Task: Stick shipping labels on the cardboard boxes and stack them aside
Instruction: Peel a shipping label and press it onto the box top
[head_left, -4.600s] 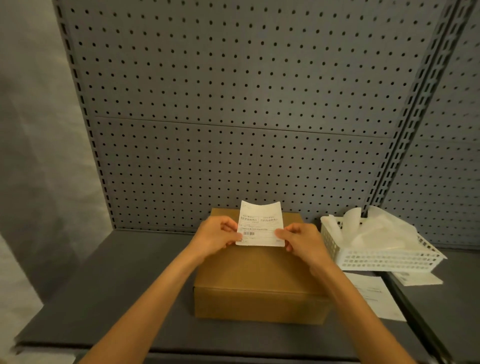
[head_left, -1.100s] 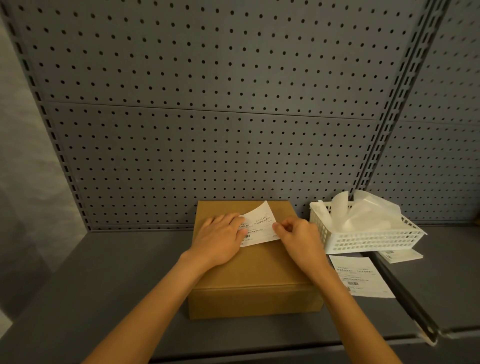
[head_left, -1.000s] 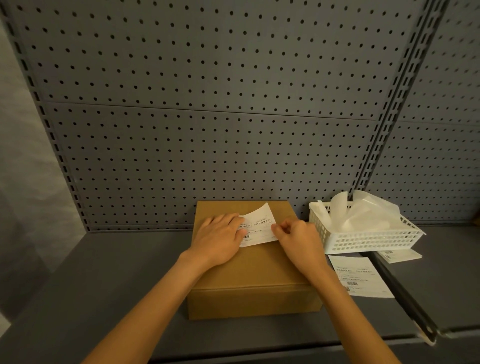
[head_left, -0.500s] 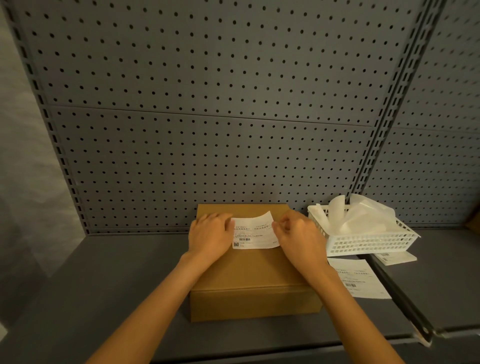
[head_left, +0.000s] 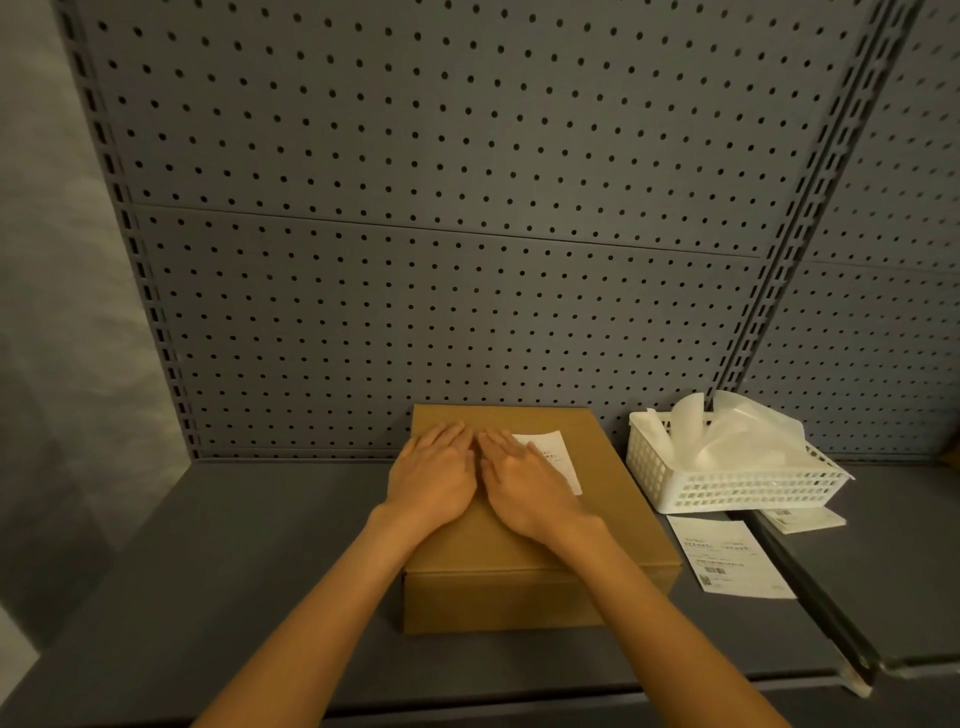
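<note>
Label-pressing step: the left hand (head_left: 434, 475) and right hand (head_left: 524, 483) lie flat, fingers released, on the shipping label (head_left: 550, 457) atop the cardboard box (head_left: 519, 525), mid-shelf. Next move, by judgement: grasp the box sides and stack it aside.

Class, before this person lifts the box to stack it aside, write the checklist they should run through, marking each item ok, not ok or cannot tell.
1. Shipping label lies on top of the cardboard box: ok.
2. Label's visible right part lies flat, no lifted corner: ok.
3. Label's left part pressed down: cannot tell, hidden under the right hand.
4. Both hands free to grip: ok; the left hand and the right lie flat, holding nothing.
5. Next label ready on the shelf: ok.
6. Place to stack: cannot tell, no stack in view.
</note>
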